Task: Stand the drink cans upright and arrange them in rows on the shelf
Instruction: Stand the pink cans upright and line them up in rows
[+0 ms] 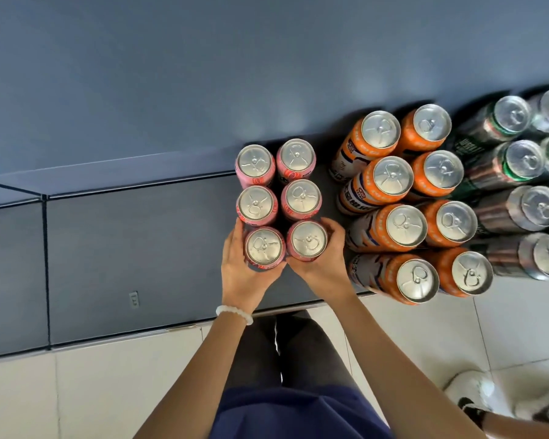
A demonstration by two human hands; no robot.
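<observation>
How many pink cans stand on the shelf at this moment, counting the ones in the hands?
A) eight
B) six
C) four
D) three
B: the pink cans form two columns of three, with the left hand and right hand each gripping one of the front pair.

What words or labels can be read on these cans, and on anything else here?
None reads clearly.
Orange cans: white and blue characters on the sides, too blurred and angled to read.
Pink cans: small print near the rims, too small.
Green cans: white lettering, blurred.
Small tag on the shelf: unreadable.
</observation>
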